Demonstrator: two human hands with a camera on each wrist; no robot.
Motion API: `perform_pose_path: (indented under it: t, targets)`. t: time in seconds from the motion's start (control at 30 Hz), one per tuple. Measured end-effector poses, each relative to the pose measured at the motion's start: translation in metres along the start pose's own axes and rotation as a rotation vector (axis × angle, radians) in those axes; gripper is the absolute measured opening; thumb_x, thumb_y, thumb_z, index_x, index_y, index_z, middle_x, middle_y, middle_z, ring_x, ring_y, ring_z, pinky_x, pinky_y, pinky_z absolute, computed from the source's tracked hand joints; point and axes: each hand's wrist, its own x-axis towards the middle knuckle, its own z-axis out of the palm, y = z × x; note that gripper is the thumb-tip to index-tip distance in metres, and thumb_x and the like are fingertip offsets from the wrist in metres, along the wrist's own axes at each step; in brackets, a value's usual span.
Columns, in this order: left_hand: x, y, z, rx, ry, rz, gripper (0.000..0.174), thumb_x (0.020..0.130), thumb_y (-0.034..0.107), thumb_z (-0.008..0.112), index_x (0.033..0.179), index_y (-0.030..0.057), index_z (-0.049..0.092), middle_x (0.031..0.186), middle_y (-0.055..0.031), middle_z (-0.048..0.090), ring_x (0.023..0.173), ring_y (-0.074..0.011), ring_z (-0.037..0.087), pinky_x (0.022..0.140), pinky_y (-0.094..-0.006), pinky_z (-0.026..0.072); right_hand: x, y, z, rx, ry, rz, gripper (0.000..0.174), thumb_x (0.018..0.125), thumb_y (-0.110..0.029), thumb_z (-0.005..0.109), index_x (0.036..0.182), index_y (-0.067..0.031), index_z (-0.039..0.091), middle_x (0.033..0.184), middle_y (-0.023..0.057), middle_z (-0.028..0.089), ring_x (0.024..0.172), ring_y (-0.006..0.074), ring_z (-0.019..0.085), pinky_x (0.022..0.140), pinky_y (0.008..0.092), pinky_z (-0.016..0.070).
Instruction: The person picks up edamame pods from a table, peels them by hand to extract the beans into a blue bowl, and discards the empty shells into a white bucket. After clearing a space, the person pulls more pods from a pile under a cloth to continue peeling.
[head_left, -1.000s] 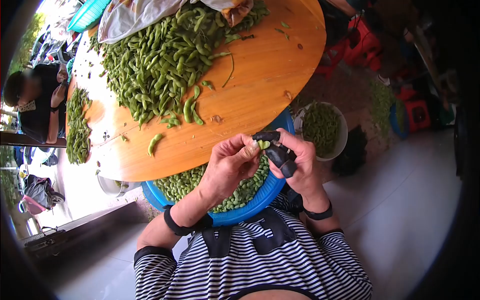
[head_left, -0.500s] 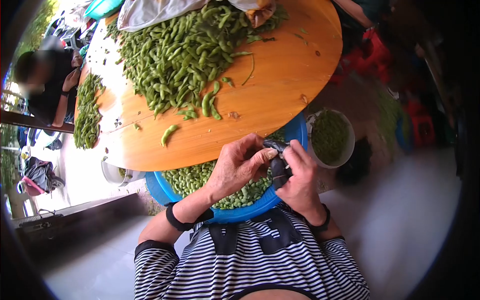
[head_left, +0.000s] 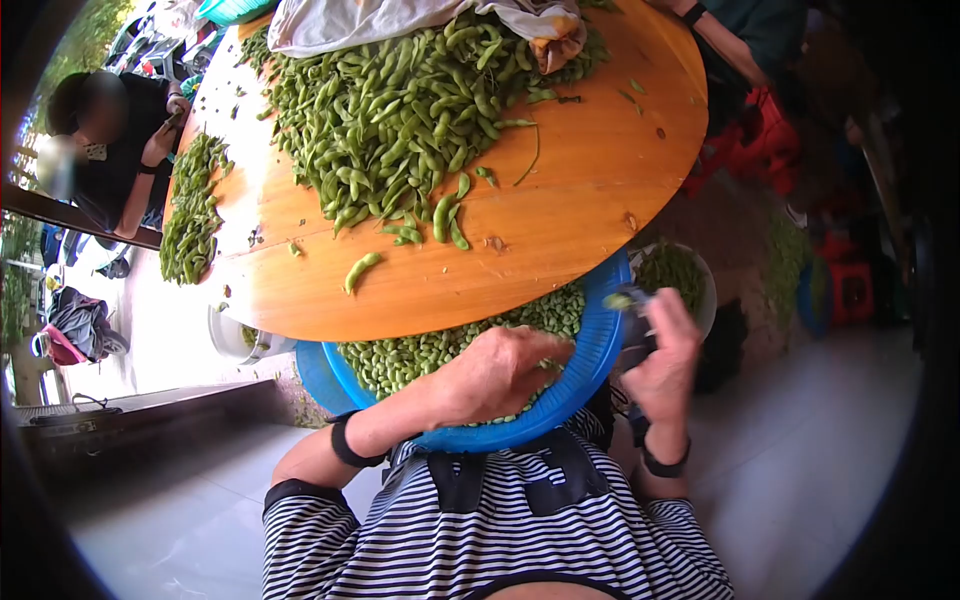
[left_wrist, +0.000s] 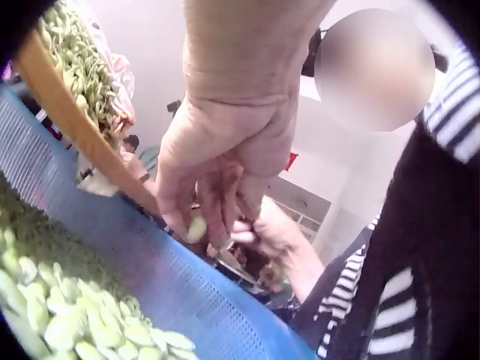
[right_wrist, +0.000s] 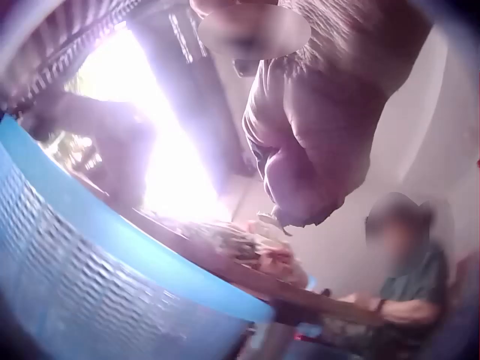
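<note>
In the head view my left hand (head_left: 500, 375) is over a blue basket (head_left: 600, 345) of shelled green soybeans (head_left: 395, 365), its fingers bent downward. The left wrist view shows a pale green bean (left_wrist: 196, 229) at those fingertips. My right hand (head_left: 660, 365), blurred, is raised by the basket's right rim. It pinches a green soybean pod (head_left: 618, 300) between a thumb and finger that wear black covers (head_left: 637, 335). In the right wrist view the hand's back hides most of the fingers, and a thin pale sliver (right_wrist: 274, 223) shows below them.
A wooden table (head_left: 560, 230) bears a large heap of pods (head_left: 400, 120), partly under a white cloth (head_left: 360, 25), and a smaller pile (head_left: 195, 215). A white bucket (head_left: 708, 290) stands right of the basket. Another person (head_left: 125, 150) sits at the left.
My hands were together at the pod and have parted. The left hand has gone down over the basket; the right has moved rightward with the pod. The head view has shifted.
</note>
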Motion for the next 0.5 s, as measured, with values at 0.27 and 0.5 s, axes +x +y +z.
perform_pose_path:
  t: [0.27, 0.5]
  targets:
    - [0.012, -0.036, -0.100, 0.741, 0.553, -0.159, 0.010, 0.079, 0.002, 0.065, 0.087, 0.0043, 0.071, 0.082, -0.0095, 0.065, 0.078, -0.0280, 0.062, 0.071, -0.0383, 0.0490, -0.018, 0.106, -0.064, -0.493, 0.164, 0.292, 0.032, 0.064, 0.009, 0.047, 0.095, 0.0051, 0.054, 0.090, 0.0228, 0.055, 0.086, 0.0454, 0.055, 0.076, 0.0433, 0.0455]
    - [0.012, -0.056, -0.109, 0.866, 0.544, -0.332, 0.009, 0.078, 0.008, 0.066, 0.086, 0.0053, 0.070, 0.080, -0.0086, 0.062, 0.079, -0.0272, 0.061, 0.071, -0.0391, 0.0479, -0.026, 0.114, -0.055, -0.430, 0.216, 0.286, 0.036, 0.063, 0.008, 0.047, 0.098, 0.0054, 0.054, 0.091, 0.0252, 0.055, 0.089, 0.0478, 0.053, 0.080, 0.0441, 0.0454]
